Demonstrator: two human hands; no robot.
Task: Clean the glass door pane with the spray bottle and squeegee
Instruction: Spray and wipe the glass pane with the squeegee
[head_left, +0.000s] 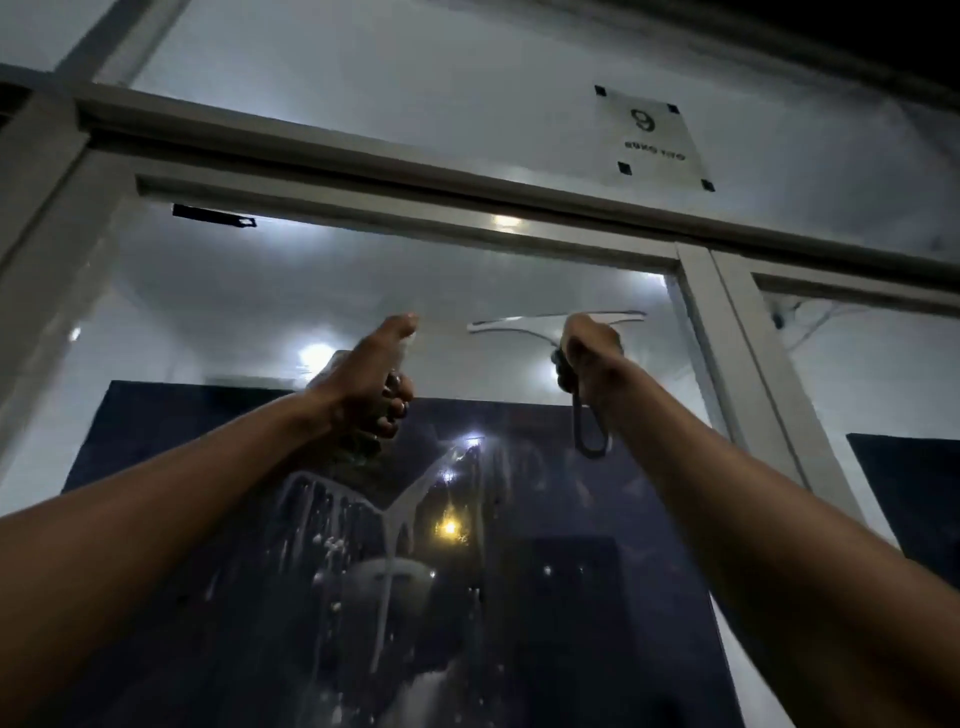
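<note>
The glass door pane (249, 322) fills the view, seen from below. Foamy streaks and drips (363, 519) run down its lower middle. My right hand (589, 358) is raised near the pane's top right and grips the handle of a squeegee (524, 325); its pale blade lies level against the glass. A loop hangs from the handle below my fist. My left hand (371, 384) is raised beside it and grips the spray bottle (404, 349), which is almost wholly hidden by my fingers.
A grey door frame (415, 208) crosses above the pane and a vertical frame post (753, 389) stands at the right. A taped paper sign (649, 135) is stuck on the upper window. A black tape strip (213, 215) marks the pane's top left.
</note>
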